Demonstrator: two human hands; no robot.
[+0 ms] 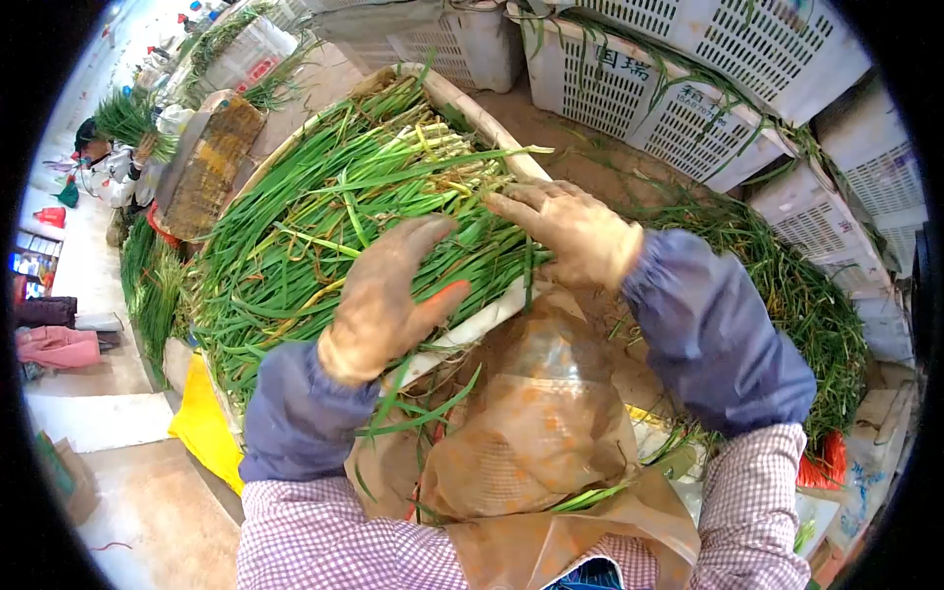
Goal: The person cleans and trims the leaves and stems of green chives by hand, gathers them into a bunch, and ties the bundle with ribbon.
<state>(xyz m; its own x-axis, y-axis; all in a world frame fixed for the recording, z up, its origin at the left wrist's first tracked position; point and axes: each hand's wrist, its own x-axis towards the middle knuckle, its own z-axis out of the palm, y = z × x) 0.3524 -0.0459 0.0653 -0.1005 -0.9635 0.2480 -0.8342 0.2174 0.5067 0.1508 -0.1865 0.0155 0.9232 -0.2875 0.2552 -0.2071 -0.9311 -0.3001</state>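
Wears a brownish plastic apron (541,423), nearest the camera. Faces white crates (575,88) stacked at upper right. Bends over a pale-rimmed tub (480,120) of heaped green stalks (320,226). Holds left hand (379,295) over the heap with grip apart; places right hand (580,231) at the stalks' pale ends (472,175), cannot tell whether clamped.

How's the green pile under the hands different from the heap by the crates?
The pile sits in a tray; the heap lies outside it. The pile's leaves mostly line up; the heap's are tangled. The pile looks brighter green; the heap, darker. Both have long, thin leaves.
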